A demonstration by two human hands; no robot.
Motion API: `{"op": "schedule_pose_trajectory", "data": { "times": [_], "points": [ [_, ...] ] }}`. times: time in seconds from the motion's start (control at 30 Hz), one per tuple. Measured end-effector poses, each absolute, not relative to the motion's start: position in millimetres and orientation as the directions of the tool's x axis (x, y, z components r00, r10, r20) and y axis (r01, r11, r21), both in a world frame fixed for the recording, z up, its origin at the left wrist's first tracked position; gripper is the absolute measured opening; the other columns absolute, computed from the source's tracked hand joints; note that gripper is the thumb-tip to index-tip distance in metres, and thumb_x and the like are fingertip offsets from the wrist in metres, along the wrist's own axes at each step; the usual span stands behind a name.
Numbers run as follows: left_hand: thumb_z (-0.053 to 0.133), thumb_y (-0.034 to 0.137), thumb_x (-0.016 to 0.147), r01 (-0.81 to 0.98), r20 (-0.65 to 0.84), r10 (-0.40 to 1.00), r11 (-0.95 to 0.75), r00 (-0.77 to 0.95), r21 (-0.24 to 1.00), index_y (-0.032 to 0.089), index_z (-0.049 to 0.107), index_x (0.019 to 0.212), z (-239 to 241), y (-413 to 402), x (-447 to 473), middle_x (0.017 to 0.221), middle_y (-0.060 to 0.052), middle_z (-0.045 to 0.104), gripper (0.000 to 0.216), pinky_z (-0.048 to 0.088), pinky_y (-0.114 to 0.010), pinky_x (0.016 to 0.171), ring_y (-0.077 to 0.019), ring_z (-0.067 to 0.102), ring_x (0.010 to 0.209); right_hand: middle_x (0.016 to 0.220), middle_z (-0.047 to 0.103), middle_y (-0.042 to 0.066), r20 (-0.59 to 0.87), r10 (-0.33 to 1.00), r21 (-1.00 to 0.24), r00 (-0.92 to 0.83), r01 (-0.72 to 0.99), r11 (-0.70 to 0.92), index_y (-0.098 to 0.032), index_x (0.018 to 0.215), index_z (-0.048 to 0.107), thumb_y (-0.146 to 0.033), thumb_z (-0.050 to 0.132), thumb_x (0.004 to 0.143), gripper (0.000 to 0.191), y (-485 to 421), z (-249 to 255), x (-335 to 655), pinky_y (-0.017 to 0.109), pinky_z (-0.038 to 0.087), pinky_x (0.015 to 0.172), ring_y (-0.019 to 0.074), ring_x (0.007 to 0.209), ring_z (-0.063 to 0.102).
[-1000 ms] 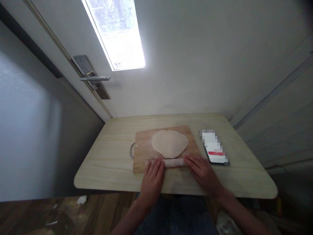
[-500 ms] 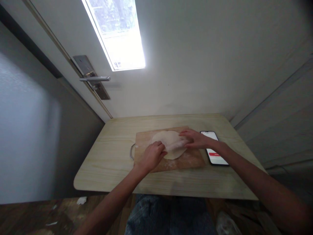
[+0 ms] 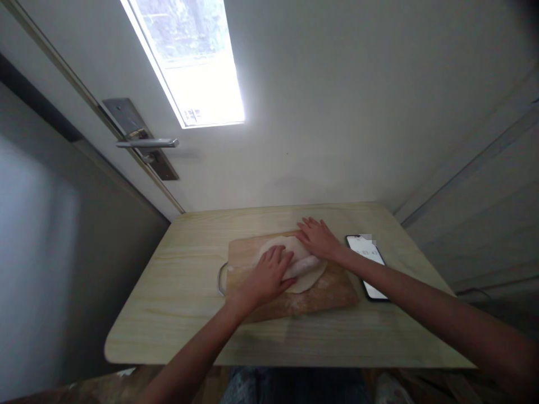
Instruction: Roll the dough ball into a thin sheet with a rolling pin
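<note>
A flat round of pale dough (image 3: 309,275) lies on a wooden cutting board (image 3: 328,294) on the table. A floury rolling pin (image 3: 304,265) rests across the dough. My left hand (image 3: 267,275) lies flat on the pin's left end with fingers stretched out. My right hand (image 3: 316,237) presses flat on the pin's right end at the dough's far edge, fingers spread. Most of the dough's far half is hidden under my hands.
A phone (image 3: 367,264) with a lit screen lies on the light wooden table (image 3: 185,303) right of the board. A white door with a lever handle (image 3: 145,143) and a bright glass pane stands behind the table. A grey wall is on the left.
Both hands pushed the rolling pin from the board's near edge forward onto the dough. The pin now sits over its middle, and my arms are stretched further out.
</note>
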State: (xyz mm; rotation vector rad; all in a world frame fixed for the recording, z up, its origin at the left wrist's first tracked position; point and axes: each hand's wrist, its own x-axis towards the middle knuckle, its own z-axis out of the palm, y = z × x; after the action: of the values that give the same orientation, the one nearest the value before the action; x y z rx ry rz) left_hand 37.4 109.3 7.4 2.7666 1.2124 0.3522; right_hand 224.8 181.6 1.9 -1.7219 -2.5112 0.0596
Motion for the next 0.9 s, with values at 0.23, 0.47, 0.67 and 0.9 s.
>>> {"op": "schedule_pose_trajectory", "data": {
  "times": [0.23, 0.47, 0.67, 0.9],
  "points": [
    [0.04, 0.049, 0.079, 0.739, 0.084, 0.754, -0.656, 0.651, 0.153, 0.015, 0.025, 0.13, 3, 110, 40, 0.137, -0.016, 0.027, 0.063, 0.021, -0.044, 0.099, -0.0265, 0.019, 0.127, 0.131, 0.039, 0.014, 0.034, 0.937, -0.059, -0.348, 0.935, 0.349, -0.013, 0.122, 0.044, -0.04, 0.022, 0.086, 0.05, 176, -1, 225, 0.048, 0.024, 0.096, 0.0272, 0.122, 0.029],
    [0.033, 0.06, 0.077, 0.807, 0.086, 0.815, -0.579, 0.573, 0.117, 0.012, 0.021, 0.132, 2, 101, 47, 0.138, -0.018, 0.021, 0.074, 0.02, -0.048, 0.099, -0.0299, 0.013, 0.128, 0.131, 0.039, 0.013, 0.046, 0.929, -0.058, -0.366, 0.928, 0.368, -0.014, 0.124, 0.042, -0.04, 0.02, 0.087, 0.05, 163, 2, 228, 0.047, 0.021, 0.098, 0.0245, 0.123, 0.027],
    [0.038, 0.058, 0.075, 0.852, 0.108, 0.848, -0.523, 0.518, 0.02, 0.011, 0.021, 0.133, 1, 89, 55, 0.138, -0.02, 0.021, 0.076, 0.017, -0.055, 0.097, -0.0355, 0.011, 0.127, 0.133, 0.036, 0.011, 0.031, 0.924, -0.048, -0.381, 0.923, 0.382, -0.016, 0.126, 0.039, -0.042, 0.019, 0.087, 0.051, 154, 4, 231, 0.048, 0.016, 0.1, 0.0247, 0.124, 0.026],
    [0.042, 0.062, 0.07, 0.877, 0.132, 0.868, -0.477, 0.479, -0.05, 0.01, 0.02, 0.133, -1, 75, 61, 0.136, -0.022, 0.023, 0.085, 0.017, -0.057, 0.096, -0.0403, 0.013, 0.125, 0.134, 0.035, 0.009, 0.035, 0.914, -0.039, -0.404, 0.913, 0.405, -0.02, 0.127, 0.038, -0.043, 0.019, 0.087, 0.049, 145, 6, 234, 0.047, 0.014, 0.101, 0.0233, 0.125, 0.024]
  ]
}}
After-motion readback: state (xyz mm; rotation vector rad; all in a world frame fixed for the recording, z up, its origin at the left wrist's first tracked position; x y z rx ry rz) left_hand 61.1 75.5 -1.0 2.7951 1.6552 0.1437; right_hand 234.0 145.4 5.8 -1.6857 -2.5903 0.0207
